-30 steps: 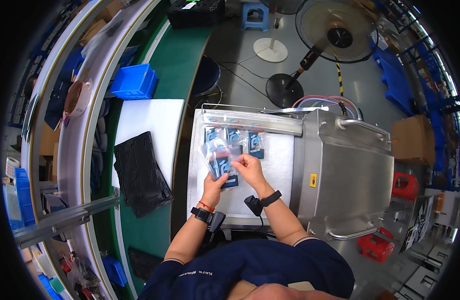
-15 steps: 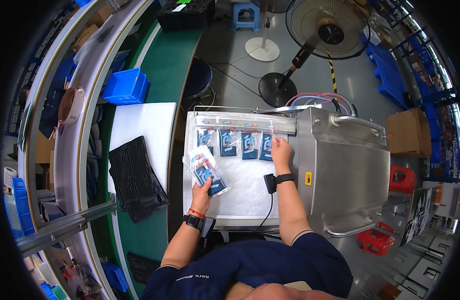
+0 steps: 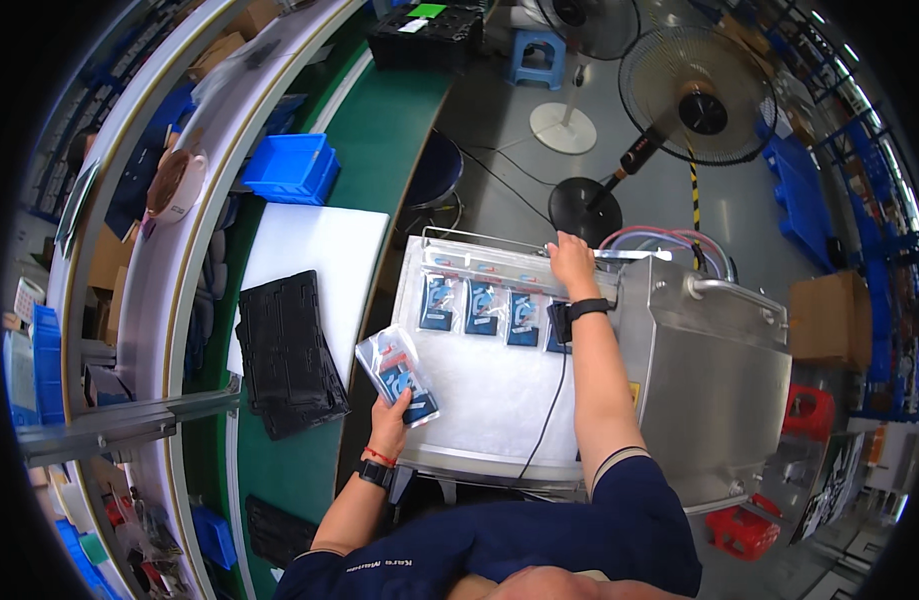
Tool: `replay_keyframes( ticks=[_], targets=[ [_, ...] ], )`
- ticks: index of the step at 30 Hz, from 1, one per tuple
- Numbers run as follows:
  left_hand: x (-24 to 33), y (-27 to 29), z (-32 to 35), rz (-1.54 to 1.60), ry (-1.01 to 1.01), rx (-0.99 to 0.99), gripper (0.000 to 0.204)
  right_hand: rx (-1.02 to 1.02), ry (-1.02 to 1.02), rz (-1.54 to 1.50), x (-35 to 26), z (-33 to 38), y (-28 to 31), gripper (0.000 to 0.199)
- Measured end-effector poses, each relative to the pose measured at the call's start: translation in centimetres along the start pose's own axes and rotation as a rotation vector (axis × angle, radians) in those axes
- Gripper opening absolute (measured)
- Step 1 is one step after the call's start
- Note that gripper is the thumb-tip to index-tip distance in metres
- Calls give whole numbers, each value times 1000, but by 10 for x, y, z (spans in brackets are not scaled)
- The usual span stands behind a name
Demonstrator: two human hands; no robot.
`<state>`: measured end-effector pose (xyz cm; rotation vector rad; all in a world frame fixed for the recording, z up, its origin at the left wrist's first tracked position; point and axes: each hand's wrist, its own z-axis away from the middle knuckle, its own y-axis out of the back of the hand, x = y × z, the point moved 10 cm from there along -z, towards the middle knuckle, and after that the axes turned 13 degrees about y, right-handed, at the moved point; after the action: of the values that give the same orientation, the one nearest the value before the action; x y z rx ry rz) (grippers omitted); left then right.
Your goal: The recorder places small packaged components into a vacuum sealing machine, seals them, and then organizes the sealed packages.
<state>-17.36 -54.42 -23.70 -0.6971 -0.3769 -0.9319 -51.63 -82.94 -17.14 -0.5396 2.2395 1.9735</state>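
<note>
My left hand [image 3: 390,420] is closed on a small stack of clear plastic pouches [image 3: 410,391] with dark blue printed contents, thumb on top, left of the machine's bed. My right hand [image 3: 574,262] is at the far edge of the stainless-steel machine [image 3: 714,350], its fingers bent over a metal bar [image 3: 627,254]. Several similar filled pouches [image 3: 481,309] lie in a row on the white bed [image 3: 479,390], their upper ends at a long clear strip [image 3: 479,268]. My right wrist partly covers the rightmost pouch.
Left of me, a green bench [image 3: 394,130] holds a white foam sheet [image 3: 314,235], black trays [image 3: 291,355] and a blue bin [image 3: 291,168]. A standing fan [image 3: 584,208] and hoses [image 3: 714,245] are beyond the machine. A black cable [image 3: 546,420] crosses the bed.
My right hand has left the rightmost pouch and moved away from me to the bar at the far edge. My left hand still holds its pouches, now lower beside the bed. The view has shifted.
</note>
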Motion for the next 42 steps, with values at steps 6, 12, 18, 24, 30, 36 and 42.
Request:
replay_keyframes(
  ticks=[6, 12, 18, 24, 30, 36, 42],
  targets=[
    [0, 29, 12, 40, -28, 82, 26, -330, 16, 9, 14, -14, -43, 49],
    [7, 17, 23, 71, 32, 77, 28, -207, 109, -271, 0, -2, -20, 43],
    [0, 17, 17, 102, -37, 58, 29, 168, 295, -181, -32, 30, 28, 28],
    [-3, 13, 22, 75, 14, 63, 27, 169, 296, -112, -41, 46, 29, 25],
    [2, 7, 18, 58, -46, 35, 31, 333, 209, -19, -33, 56, 53, 24],
    [0, 7, 19, 62, -39, 44, 32, 108, 128, -79, -12, 52, 28, 28],
    [-6, 1, 18, 13, -17, 40, 31, 50, 364, -185, -74, 33, 11, 31]
  ],
)
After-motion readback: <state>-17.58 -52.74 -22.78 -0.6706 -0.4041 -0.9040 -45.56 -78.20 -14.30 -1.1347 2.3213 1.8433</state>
